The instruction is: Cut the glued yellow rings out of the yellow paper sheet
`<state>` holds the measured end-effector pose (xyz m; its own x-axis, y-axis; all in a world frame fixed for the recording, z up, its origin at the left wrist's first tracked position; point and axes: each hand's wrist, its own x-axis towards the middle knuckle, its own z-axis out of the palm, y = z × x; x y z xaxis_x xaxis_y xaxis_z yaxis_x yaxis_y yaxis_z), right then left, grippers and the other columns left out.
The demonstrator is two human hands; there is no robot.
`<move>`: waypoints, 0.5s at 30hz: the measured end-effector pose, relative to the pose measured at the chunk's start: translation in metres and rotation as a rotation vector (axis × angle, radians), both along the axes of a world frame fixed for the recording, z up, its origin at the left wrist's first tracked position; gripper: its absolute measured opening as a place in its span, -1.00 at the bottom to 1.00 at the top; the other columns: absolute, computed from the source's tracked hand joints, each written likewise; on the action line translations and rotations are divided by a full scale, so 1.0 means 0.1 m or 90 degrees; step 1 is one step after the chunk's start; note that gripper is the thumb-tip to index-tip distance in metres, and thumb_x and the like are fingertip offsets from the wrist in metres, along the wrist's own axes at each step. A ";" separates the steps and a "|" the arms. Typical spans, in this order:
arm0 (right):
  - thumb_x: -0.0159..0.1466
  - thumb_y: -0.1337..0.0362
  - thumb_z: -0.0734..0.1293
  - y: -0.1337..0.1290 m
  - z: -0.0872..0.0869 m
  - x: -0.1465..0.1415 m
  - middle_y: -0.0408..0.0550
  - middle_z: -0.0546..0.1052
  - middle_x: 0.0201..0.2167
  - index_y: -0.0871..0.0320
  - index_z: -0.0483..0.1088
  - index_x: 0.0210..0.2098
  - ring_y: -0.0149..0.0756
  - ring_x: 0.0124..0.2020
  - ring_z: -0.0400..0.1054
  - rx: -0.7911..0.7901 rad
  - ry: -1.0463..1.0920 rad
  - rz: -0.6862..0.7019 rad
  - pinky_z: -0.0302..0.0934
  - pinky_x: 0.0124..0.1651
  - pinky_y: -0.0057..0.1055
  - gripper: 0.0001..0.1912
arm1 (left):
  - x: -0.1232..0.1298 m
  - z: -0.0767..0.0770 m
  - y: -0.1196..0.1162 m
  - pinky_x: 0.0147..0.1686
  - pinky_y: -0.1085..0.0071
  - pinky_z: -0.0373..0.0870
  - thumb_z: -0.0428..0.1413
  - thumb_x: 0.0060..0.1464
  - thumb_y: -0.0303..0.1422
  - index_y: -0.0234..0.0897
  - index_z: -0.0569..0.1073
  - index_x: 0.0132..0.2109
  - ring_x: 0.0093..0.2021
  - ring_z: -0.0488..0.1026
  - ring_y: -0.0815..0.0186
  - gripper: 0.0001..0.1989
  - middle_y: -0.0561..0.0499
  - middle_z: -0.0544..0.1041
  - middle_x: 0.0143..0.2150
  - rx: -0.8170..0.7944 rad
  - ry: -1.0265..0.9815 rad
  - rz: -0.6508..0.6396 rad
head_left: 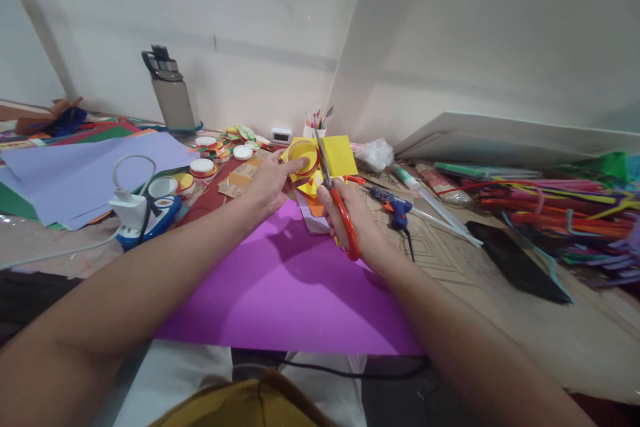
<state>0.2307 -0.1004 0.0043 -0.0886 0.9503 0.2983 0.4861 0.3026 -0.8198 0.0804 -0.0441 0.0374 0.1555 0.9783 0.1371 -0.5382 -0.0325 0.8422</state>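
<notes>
My left hand [275, 180] is closed on a round ring-shaped piece [311, 152] with a red edge, held together with yellow paper [339, 155]. Red-handled scissors [345, 223] are in my right hand [350, 213], their blades pointing up and away beside the yellow paper. Whether the blades touch the paper I cannot tell. Beneath both hands lies a large purple sheet [280, 287], with small orange and white pieces at its far edge.
A blue power strip [173, 213] with a white plug and a grey bottle [173, 103] stand left. Round lids [203, 167] lie near them. To the right are a blue glue gun [397, 210], a black phone-like slab [517, 260] and colourful pipe cleaners [550, 220].
</notes>
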 end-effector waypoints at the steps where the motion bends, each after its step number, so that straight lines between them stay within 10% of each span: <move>1: 0.30 -0.09 0.24 0.00 0.00 0.00 -0.20 0.35 -0.54 0.04 0.19 -0.31 -0.41 -0.61 0.19 -0.001 -0.001 0.001 0.05 -0.59 -0.46 -0.67 | 0.00 0.01 0.00 -0.32 0.44 0.44 0.29 -0.18 -0.55 -0.19 0.50 -0.08 -0.30 0.52 0.34 -0.56 0.03 0.58 -0.30 -0.004 0.002 0.000; 15: 0.29 -0.02 0.25 -0.02 0.07 -0.02 -0.18 0.35 -0.56 0.07 0.20 -0.35 -0.41 -0.62 0.18 0.004 -0.007 -0.018 0.04 -0.60 -0.46 -0.70 | -0.05 0.04 0.02 -0.36 0.48 0.43 0.33 -0.26 -0.54 -0.28 0.47 -0.26 -0.36 0.50 0.39 -0.67 0.03 0.57 -0.32 0.004 -0.003 -0.029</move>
<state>0.2292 -0.1027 0.0110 -0.0652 0.9508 0.3030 0.5036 0.2935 -0.8126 0.0750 -0.0423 0.0418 0.1986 0.9694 0.1446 -0.5432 -0.0139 0.8395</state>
